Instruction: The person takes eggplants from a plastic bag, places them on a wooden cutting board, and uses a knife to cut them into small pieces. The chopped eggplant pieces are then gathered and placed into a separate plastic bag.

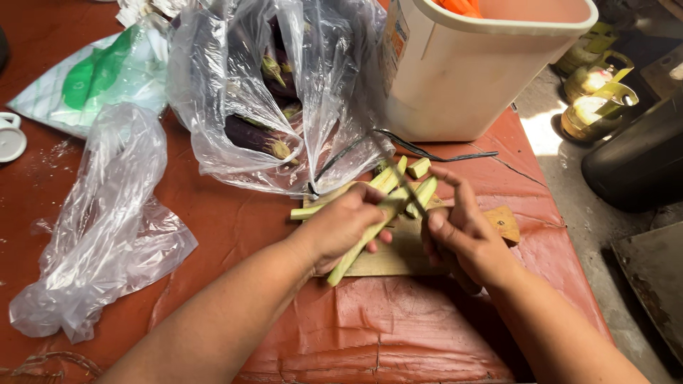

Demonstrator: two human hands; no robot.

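Over board (398,257): left hand (341,226) clamped on green stalk (370,238); right hand (462,235) gripping knife (411,193) against stalk.

White bucket (455,78) and eggplant bag (277,92) close behind board (398,259)

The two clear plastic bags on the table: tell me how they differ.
The bag by the bucket stands open and holds purple eggplants; the bag on the left lies crumpled and flat, nothing visible inside. The first sits behind the cutting board; the second lies apart. Both are clear, thin plastic.
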